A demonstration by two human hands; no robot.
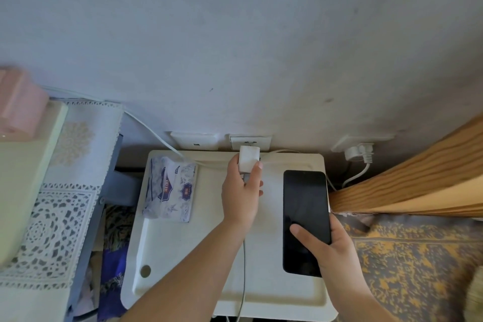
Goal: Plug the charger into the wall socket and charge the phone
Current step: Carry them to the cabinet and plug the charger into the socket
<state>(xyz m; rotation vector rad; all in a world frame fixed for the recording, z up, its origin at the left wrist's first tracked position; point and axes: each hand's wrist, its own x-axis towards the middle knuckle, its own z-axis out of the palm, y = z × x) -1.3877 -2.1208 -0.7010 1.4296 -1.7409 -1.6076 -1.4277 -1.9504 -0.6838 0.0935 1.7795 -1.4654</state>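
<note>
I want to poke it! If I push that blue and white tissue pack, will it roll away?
Probably not. The tissue pack looks flat-sided and lies on the white table, so it would likely slide. Its wrapper looks crinkled and soft, so it should squash and feel light.

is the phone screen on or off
Off, as far as shows: the phone in the right hand has a uniformly black screen.
</note>
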